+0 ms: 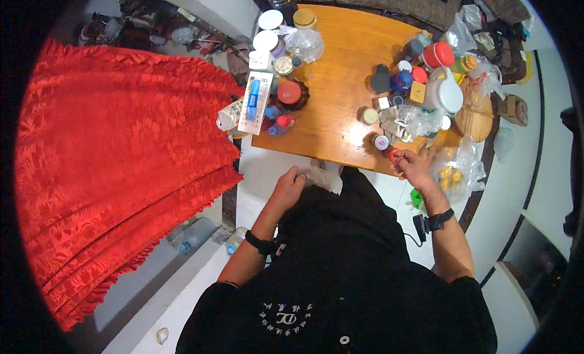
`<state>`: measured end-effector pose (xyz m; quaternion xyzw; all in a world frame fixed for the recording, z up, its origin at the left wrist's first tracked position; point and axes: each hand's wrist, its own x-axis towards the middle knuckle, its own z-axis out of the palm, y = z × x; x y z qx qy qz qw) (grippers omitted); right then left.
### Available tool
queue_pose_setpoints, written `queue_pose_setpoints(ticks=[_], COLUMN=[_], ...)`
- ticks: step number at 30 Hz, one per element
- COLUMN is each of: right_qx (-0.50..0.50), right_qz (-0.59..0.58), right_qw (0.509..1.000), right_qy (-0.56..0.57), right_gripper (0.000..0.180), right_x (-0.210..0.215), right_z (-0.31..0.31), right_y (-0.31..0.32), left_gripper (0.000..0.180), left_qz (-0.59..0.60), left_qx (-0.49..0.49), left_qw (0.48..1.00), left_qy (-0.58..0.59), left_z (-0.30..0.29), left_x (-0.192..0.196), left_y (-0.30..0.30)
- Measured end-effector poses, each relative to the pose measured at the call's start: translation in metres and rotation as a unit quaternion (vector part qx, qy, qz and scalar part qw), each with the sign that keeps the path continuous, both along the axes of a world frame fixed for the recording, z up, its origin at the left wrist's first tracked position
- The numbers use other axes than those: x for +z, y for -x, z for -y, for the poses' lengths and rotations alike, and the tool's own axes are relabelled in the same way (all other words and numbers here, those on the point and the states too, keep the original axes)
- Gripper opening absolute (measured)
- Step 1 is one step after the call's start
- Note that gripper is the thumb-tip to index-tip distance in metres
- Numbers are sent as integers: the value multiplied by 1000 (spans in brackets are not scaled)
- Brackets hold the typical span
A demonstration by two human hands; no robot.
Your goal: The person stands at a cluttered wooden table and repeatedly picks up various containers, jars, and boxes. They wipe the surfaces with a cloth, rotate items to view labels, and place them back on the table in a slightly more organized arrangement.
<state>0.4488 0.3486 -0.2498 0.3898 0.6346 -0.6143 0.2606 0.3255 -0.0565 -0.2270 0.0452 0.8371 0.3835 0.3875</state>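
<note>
Your left hand (288,185) was drawn in close to your body, fingers curled around a crumpled pale wad (316,175) just below the near edge of the wooden table (340,92); whether that wad was cloth or paper could not be made out. Your right hand (412,165) reached out to the table's near right corner, its fingertips pinched on a small red cap-like thing (395,153), too small to identify surely. Both wrists wore dark bands, and your forearms came up from your black shirt at the lower edge.

The middle of the table was bare wood, while jars, lids and bottles crowded its left and right sides. A clear plastic bag holding something orange (456,171) hung just beside your right hand, off the table corner. A red patterned cloth (121,159) filled the space to your left, well apart from the left hand. Your lap and legs were hidden under the dark clothing.
</note>
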Motion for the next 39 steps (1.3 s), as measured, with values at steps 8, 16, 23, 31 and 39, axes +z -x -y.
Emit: queue_pose_setpoints(ticks=[8, 16, 23, 31, 39], right_qx=[37, -5, 7, 68, 59], right_qz=[-17, -26, -19, -21, 6], right_qw=[997, 996, 992, 969, 957], right_qy=[-70, -84, -125, -237, -285], right_gripper=[33, 39, 37, 37, 42], right_x=[-20, -57, -99, -105, -121], right_z=[-45, -50, -57, -86, -132], right_y=[43, 102, 138, 129, 101], left_gripper=[33, 43, 44, 43, 41], left_qz=[88, 133, 171, 223, 196], left_qx=[2, -14, 20, 74, 41], left_qw=[995, 988, 983, 968, 978], left_qy=[-41, -79, -62, -87, -61], left_z=[-20, -18, 12, 7, 2], left_x=[-4, -27, -46, -48, -68], left_y=[17, 62, 81, 82, 66])
